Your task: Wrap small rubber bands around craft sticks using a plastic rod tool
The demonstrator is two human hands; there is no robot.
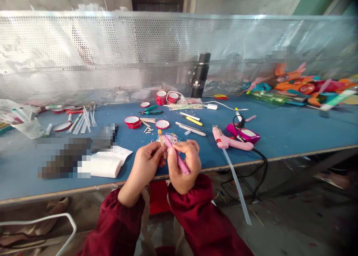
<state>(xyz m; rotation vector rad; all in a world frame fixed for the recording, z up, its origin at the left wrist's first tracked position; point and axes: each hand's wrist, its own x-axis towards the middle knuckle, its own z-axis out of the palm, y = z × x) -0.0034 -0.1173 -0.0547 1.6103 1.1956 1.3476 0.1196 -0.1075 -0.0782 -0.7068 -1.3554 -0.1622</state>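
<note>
My left hand [145, 162] pinches a small wooden craft stick [160, 138] upright, its top end coloured yellow-orange. Wrapped round a pink marker [183, 166], my right hand [188, 157] points the marker's upper end toward the stick. The two hands are close together above the front edge of the blue table [140, 140]. Just beyond them lies a pile of small coloured rubber bands [175, 138], partly hidden by the fingers. A red-rimmed lid [162, 124] lies behind the stick, and a few markers, including a yellow marker [194, 120], lie farther back.
To the right rests a pink glue gun [229, 142] with its glue stick hanging over the edge, beside a purple box [246, 133]. A black flask [200, 77] stands at the back. Pliers [151, 111], stacked lids [132, 122] and a white paper roll [103, 163] lie leftward.
</note>
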